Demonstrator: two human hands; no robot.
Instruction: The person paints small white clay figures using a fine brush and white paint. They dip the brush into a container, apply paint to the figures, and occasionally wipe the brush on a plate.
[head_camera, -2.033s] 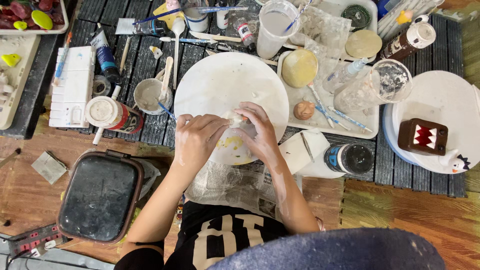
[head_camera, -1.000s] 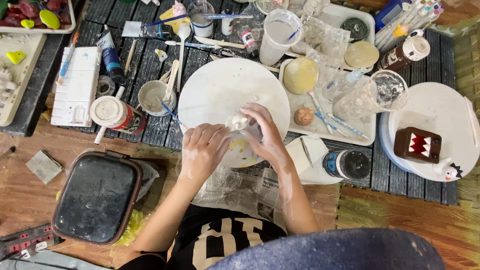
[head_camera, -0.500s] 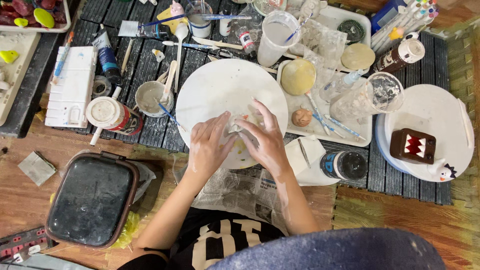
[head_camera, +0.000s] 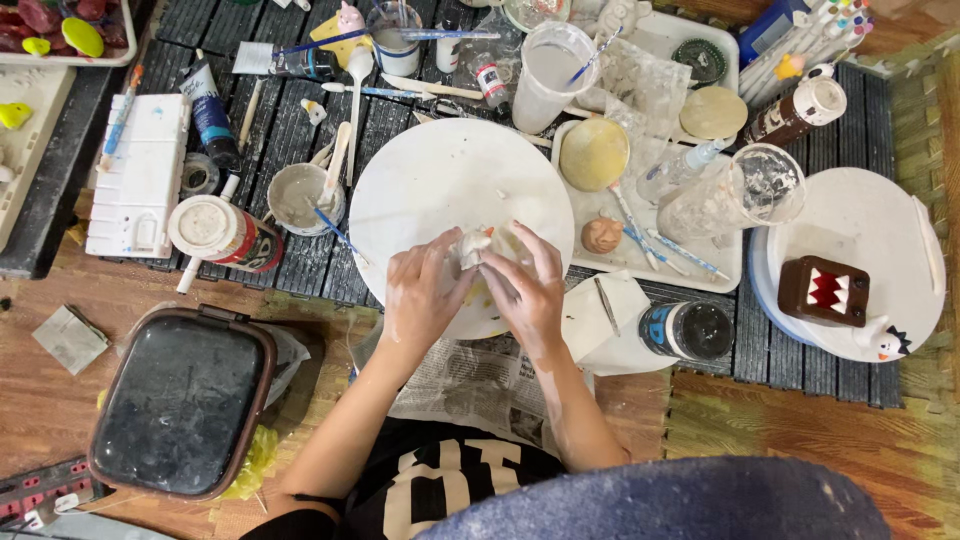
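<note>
Both my hands meet over the near edge of a round white work board (head_camera: 440, 170). My left hand (head_camera: 420, 295) and my right hand (head_camera: 525, 290) are smeared with pale clay. Together they pinch a small whitish clay piece (head_camera: 472, 243) between the fingertips. A yellowish patch lies on the board under my hands, mostly hidden. Crumpled newspaper (head_camera: 470, 385) lies below my wrists.
Left of the board stand a cup of grey slip with tools (head_camera: 300, 195) and a white-lidded can (head_camera: 215, 232). To the right are a white tray (head_camera: 690, 265) with a brown clay ball (head_camera: 602, 235), a glass cup (head_camera: 745, 190) and a brown toothed figure (head_camera: 823, 290) on a white plate. A dark lidded box (head_camera: 180, 400) sits near left.
My hands have spread and closed again around the clay piece, turning it slightly, and they sit a little lower on the board's near edge. The view has shifted a little.
</note>
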